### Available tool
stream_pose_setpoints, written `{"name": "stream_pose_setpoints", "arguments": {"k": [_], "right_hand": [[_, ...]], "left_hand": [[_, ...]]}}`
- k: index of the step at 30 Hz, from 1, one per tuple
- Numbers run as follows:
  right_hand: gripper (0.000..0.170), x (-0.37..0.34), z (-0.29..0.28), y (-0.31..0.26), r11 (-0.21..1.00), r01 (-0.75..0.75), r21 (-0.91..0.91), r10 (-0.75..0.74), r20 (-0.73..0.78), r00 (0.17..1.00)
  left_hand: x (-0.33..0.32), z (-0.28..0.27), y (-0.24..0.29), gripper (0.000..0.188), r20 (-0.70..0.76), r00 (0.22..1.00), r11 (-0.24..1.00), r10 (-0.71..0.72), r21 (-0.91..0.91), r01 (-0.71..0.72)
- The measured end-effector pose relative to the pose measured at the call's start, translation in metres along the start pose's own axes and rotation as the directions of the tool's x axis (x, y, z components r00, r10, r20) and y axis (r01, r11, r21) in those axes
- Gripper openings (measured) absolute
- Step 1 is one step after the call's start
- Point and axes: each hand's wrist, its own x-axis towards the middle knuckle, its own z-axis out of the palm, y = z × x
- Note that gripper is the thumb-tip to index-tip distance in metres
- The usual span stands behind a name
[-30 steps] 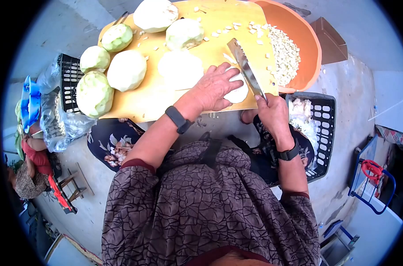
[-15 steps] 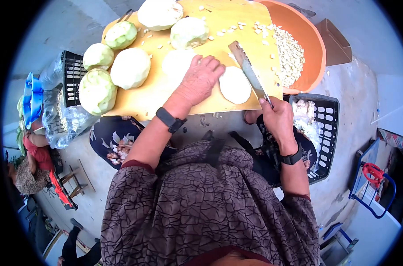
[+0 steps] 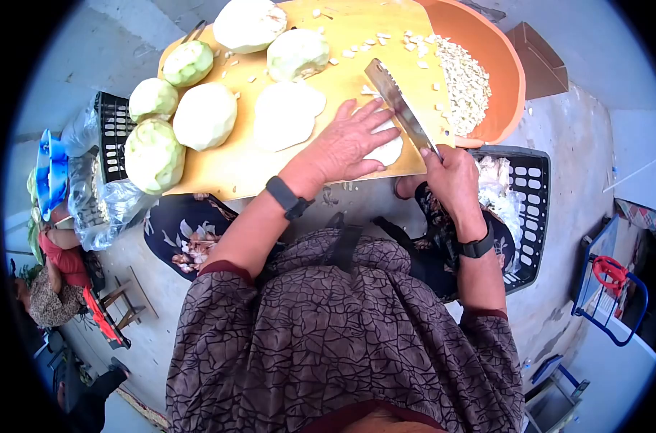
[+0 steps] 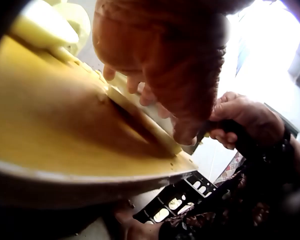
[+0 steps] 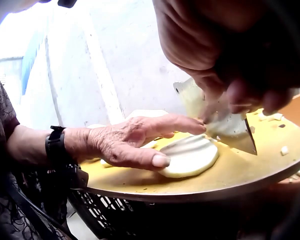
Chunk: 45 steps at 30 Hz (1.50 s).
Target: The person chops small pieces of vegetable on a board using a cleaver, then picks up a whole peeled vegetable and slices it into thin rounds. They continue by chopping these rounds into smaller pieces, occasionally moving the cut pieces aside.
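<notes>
In the head view my left hand (image 3: 346, 148) lies over a round white slice (image 3: 387, 153) of peeled vegetable, its fingers extended. The right wrist view shows this slice (image 5: 192, 162) flat on the board under those fingers. My right hand (image 3: 450, 177) grips the handle of a broad-bladed cleaver (image 3: 403, 105). The blade stands close along the slice's right side, near the left fingertips. More flat white slices (image 3: 284, 119) lie overlapping left of my left hand. Several whole peeled, pale green vegetables, like kohlrabi (image 3: 205, 115), sit at the board's left and far side.
The yellow cutting board (image 3: 219, 173) extends in front of the body. An orange basin (image 3: 504, 86) with diced pieces (image 3: 461, 94) stands beyond its right edge, and loose cubes are scattered nearby. Black crates (image 3: 526, 216) flank the board. A cardboard box (image 3: 535, 61) stands behind the basin.
My left hand went from the slice to the white slices on the left, then came back onto the slice at right. The right hand keeps the cleaver in nearly the same place.
</notes>
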Motion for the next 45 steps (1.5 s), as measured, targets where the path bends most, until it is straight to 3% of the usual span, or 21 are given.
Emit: {"name": "stream_pose_setpoints", "arguments": {"k": [4, 7, 12, 27, 34, 37, 45], "right_hand": [[0.029, -0.002, 0.008, 0.007, 0.997, 0.072, 0.016, -0.07, -0.108, 0.992], [0.028, -0.009, -0.003, 0.001, 0.985, -0.037, 0.166, 0.038, 0.002, 0.999], [0.027, -0.016, -0.006, 0.0, 0.995, -0.005, 0.1, 0.003, 0.027, 1.0], [0.026, -0.027, -0.009, -0.006, 0.995, 0.073, -0.065, -0.068, 0.073, 0.995], [0.025, -0.027, -0.013, -0.006, 0.984, 0.11, -0.14, -0.092, 0.128, 0.988], [0.025, -0.02, -0.008, -0.005, 0.962, 0.135, -0.236, -0.078, 0.234, 0.969], [0.024, -0.009, 0.009, -0.002, 0.971, 0.125, -0.203, -0.083, 0.203, 0.976]], "left_hand": [[0.003, 0.006, 0.0, 0.056, 0.068, 0.997, 0.997, -0.04, -0.057, 0.044], [-0.007, 0.006, -0.001, 0.054, 0.05, 0.998, 0.997, -0.049, -0.05, 0.052], [-0.013, 0.008, 0.0, 0.053, -0.058, 0.998, 0.998, -0.032, -0.048, 0.029], [-0.011, 0.017, -0.007, 0.054, -0.119, 0.993, 0.998, -0.005, -0.067, -0.003], [-0.01, 0.015, -0.006, 0.049, -0.12, 0.992, 0.993, -0.04, -0.117, 0.025], [-0.008, 0.015, -0.005, 0.051, -0.127, 0.991, 0.991, -0.047, -0.128, 0.031], [-0.008, 0.016, -0.006, 0.049, -0.097, 0.994, 0.99, -0.057, -0.131, 0.044]]}}
